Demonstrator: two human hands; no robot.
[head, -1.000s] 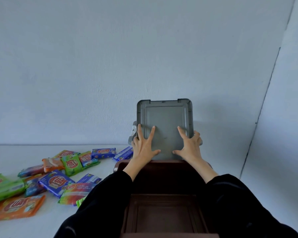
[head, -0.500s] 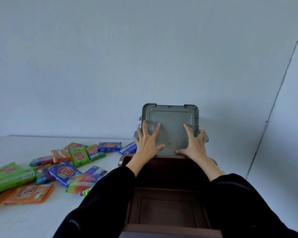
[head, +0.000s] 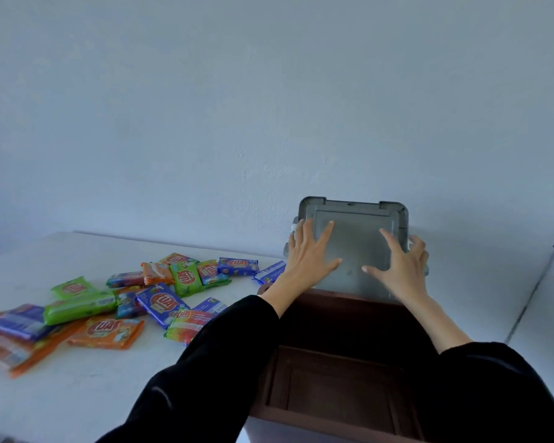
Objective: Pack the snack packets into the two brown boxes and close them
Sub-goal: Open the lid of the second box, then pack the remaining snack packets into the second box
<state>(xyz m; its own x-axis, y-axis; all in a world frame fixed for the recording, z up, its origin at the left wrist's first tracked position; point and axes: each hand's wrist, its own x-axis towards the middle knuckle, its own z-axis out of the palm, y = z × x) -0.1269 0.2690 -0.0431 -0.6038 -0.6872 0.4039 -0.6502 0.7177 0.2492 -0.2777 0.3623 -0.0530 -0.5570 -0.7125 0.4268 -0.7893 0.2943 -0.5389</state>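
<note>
A grey lid [head: 355, 241] covers a box at the far right of the white table [head: 77, 394]. My left hand [head: 309, 255] lies flat on the lid's left half, fingers spread. My right hand [head: 397, 266] presses on its right half, fingers spread, outer fingers over the lid's edge. In front of it, between my black sleeves, stands an open brown box [head: 336, 391], dark inside; I see nothing in it. Several snack packets [head: 160, 302] in green, orange and blue lie scattered to the left.
A pale wall rises right behind the lidded box, and a side wall closes in on the right. A blue packet [head: 271, 272] lies just left of the lidded box. Bare table top shows in front of the packets.
The view has swung left and down, showing more of the table and packets. Both hands stay flat on the grey lid, slightly further up it.
</note>
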